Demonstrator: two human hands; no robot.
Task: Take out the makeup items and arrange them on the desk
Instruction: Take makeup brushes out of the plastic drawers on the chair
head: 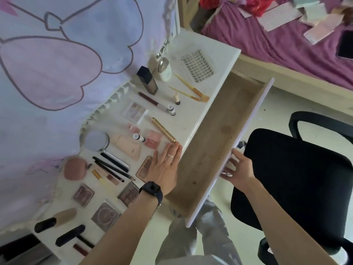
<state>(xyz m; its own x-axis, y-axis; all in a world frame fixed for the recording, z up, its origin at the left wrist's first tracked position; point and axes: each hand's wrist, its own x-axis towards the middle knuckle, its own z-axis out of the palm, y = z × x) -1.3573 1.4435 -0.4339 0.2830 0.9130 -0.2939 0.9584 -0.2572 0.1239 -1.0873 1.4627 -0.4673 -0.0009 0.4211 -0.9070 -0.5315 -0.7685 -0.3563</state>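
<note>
Several makeup items lie in rows on the white desk point(193, 119): a dark foundation bottle point(147, 79), an eyeshadow palette point(134, 111), a gold tube point(163, 129), dark pencils point(112, 166) and a pink sponge point(74, 168). My left hand point(164, 165) rests flat on the desk edge, fingers straight, partly over a brown compact point(143, 169). My right hand point(236, 168) grips the front panel of the pulled-out drawer point(215, 142), whose wooden bottom shows nothing inside.
A black office chair point(298, 180) stands right of the drawer. A lilac curtain point(57, 73) hangs behind the desk. A lash tray point(197, 66) lies at the desk's far end. A purple bed point(277, 39) with papers is beyond.
</note>
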